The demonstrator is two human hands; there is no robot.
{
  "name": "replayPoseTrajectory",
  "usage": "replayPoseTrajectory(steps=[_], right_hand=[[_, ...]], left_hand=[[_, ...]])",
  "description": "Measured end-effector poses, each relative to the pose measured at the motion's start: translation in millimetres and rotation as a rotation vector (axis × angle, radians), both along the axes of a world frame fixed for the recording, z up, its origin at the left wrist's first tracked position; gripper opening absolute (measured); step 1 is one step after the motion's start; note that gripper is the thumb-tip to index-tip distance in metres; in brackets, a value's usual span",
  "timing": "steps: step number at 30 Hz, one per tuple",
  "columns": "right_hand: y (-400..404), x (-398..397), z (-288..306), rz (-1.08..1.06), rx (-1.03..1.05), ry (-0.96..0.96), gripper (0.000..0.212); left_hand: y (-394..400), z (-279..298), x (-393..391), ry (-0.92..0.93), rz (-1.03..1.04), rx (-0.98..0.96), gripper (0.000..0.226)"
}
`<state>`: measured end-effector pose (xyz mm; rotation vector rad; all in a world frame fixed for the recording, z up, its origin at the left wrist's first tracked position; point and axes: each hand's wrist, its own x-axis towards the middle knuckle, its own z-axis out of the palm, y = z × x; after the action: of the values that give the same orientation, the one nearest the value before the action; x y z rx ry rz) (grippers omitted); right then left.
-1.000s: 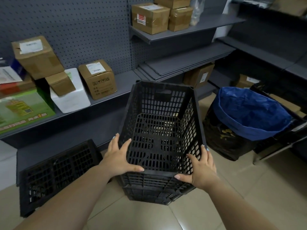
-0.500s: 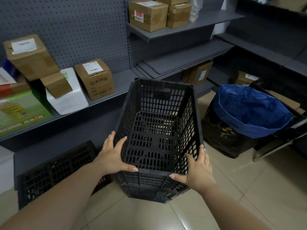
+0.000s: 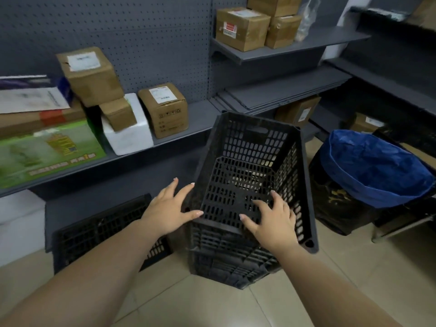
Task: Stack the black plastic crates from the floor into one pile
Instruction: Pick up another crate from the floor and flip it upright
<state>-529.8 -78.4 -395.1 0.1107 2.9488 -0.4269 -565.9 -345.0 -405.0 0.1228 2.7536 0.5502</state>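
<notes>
A black perforated plastic crate [image 3: 257,147] sits tilted toward me on top of a pile of nested black crates [image 3: 226,265] on the tiled floor. My left hand [image 3: 168,208] is at the crate's near left corner, fingers spread, with the thumb tip at the rim. My right hand [image 3: 271,219] hovers over the middle of the near rim, fingers splayed and wrapped around nothing. Another black crate [image 3: 103,232] lies on its side to the left, against the shelf base.
Grey shelving [image 3: 179,135] behind the pile carries cardboard boxes [image 3: 165,109], a white foam box [image 3: 127,135] and a green carton [image 3: 44,149]. A black bin with a blue liner [image 3: 375,168] stands just right of the pile. Beige floor tiles [image 3: 212,303] lie in front.
Both hands gripped the top crate's near rim before; now their fingers have opened and spread. My right hand has slid from the right corner toward the middle of the rim.
</notes>
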Motion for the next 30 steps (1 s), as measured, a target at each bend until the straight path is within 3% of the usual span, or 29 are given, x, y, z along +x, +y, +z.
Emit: replayPoseTrajectory(steps=[3,9,23,30], right_hand=[[-63,-10,12,0.076,-0.045,0.129,0.046],[-192,-20,23,0.297,-0.141,0.278,0.033],[-424,-83,-40,0.792,-0.091,0.041,0.043],[-505,-99,-90,0.831,-0.041,-0.039,0.043]], left_hand=[[-57,13,14,0.172,0.098,-0.089,0.071],[-178,22,56,0.267,0.340,-0.172,0.064],[-347,-28,108,0.157,0.859,-0.221,0.064],[-400,-74,116,0.076,0.900,-0.222,0.068]])
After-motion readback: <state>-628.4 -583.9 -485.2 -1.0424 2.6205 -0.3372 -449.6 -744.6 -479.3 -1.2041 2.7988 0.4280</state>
